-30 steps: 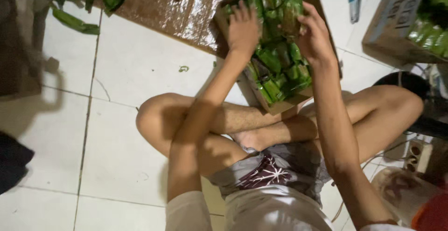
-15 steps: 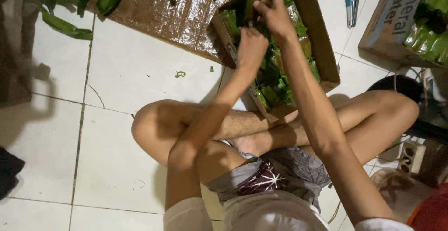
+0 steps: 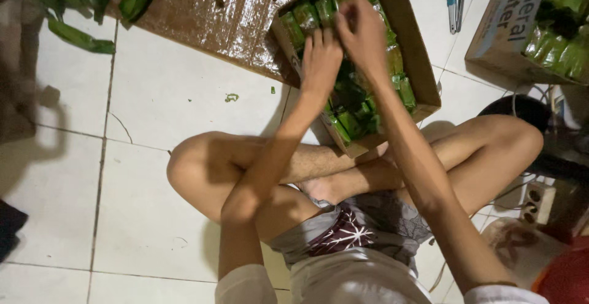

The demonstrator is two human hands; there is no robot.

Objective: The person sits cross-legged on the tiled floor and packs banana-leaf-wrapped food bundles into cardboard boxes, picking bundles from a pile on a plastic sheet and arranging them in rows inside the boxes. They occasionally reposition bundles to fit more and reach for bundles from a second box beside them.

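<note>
Both hands in cardboard box — fingers curled narrow on green leaf-wrapped parcels; grip unclear.

Both hands, the left hand and the right hand, are down inside the open brown cardboard box, whose walls hem them in on the sides. Green leaf-wrapped parcels pack the box closely, leaving little room between them. Left of the box, the white tiled floor lies open. The shiny brown sheet with loose green leaves borders it above. The crossed bare legs block the near side; a second cardboard box stands to the right.
</note>
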